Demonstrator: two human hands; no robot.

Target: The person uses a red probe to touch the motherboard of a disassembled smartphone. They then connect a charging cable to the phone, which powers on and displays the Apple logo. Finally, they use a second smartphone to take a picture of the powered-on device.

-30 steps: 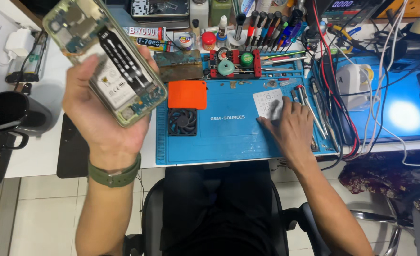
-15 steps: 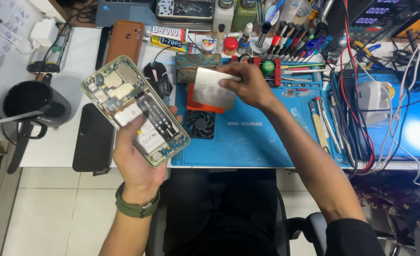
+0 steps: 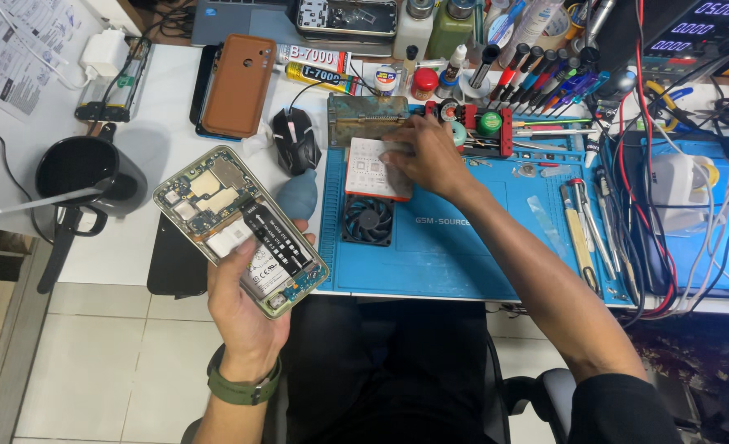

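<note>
One head-worn camera looked steeply down from above the seated person. It faced the counter (image 3: 463, 271) closely, with floor tiles (image 3: 93, 362) at left.

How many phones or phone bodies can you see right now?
3. An opened phone in the left hand; a brown-backed phone on the white table; an opened phone body at the top edge. Others may be hidden.

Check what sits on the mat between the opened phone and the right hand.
Head view: a small black cooling fan lies between the opened phone and the right hand, just below the white stencil plate that the hand touches.
</note>
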